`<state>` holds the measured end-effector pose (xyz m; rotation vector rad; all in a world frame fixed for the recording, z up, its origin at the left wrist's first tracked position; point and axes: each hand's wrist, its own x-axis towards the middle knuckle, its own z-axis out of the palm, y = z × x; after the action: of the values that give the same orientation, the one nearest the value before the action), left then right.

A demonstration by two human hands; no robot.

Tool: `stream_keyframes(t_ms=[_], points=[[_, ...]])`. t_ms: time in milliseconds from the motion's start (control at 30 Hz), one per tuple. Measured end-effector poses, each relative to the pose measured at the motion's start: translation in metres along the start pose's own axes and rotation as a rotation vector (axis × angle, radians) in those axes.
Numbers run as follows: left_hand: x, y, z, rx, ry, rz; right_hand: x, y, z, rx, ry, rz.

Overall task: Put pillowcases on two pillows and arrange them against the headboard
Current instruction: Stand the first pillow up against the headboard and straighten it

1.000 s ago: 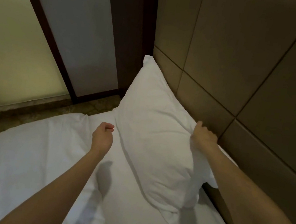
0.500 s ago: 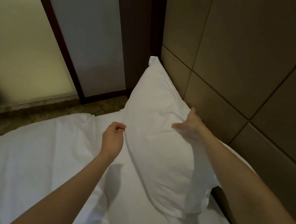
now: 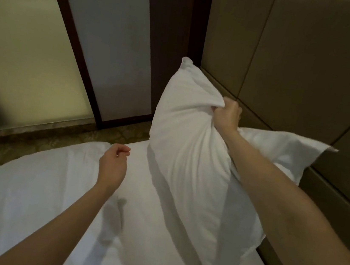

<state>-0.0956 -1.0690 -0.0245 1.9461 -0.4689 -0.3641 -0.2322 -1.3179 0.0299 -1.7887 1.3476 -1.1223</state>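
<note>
Right hand (image 3: 227, 114) fists top edge of pillow (image 3: 188, 156); left hand (image 3: 114, 162) loosely curled, empty. Risk: single bunched grip, pillow slumps off headboard (image 3: 300, 71) toward left hand.

head-worn view, down and forward, close over the bed (image 3: 156, 230)
</note>
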Motion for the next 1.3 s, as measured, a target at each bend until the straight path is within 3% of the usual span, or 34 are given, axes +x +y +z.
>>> stream_keyframes(t_ms=[100,233,433,567,733,867,1067,1233,1300], points=[[0.009,0.009,-0.006,0.001,0.026,0.033,0.012,-0.016,-0.005,0.068,0.067,-0.143],[0.013,0.011,-0.006,0.024,0.02,0.032,0.002,0.008,-0.011,-0.126,0.103,-0.167],[0.004,0.002,0.006,0.07,-0.049,-0.015,-0.032,0.062,-0.032,-0.81,-0.412,0.087],[-0.012,0.003,0.01,0.062,-0.102,-0.001,-0.057,0.091,-0.052,-1.051,-0.487,0.035],[-0.039,0.009,0.013,0.064,-0.16,-0.014,-0.077,0.11,-0.096,-0.893,-0.54,0.301],[-0.058,0.015,0.014,0.087,-0.261,-0.005,-0.084,0.097,-0.12,-0.788,-0.454,0.099],[-0.077,0.031,0.006,0.132,-0.294,0.004,-0.09,0.076,-0.157,-0.913,-0.31,-0.156],[-0.088,0.044,-0.008,0.157,-0.302,0.032,-0.092,0.068,-0.172,-0.845,-0.187,-0.167],[-0.094,0.047,-0.015,0.177,-0.308,0.023,-0.096,0.068,-0.179,-0.978,-0.275,-0.117]])
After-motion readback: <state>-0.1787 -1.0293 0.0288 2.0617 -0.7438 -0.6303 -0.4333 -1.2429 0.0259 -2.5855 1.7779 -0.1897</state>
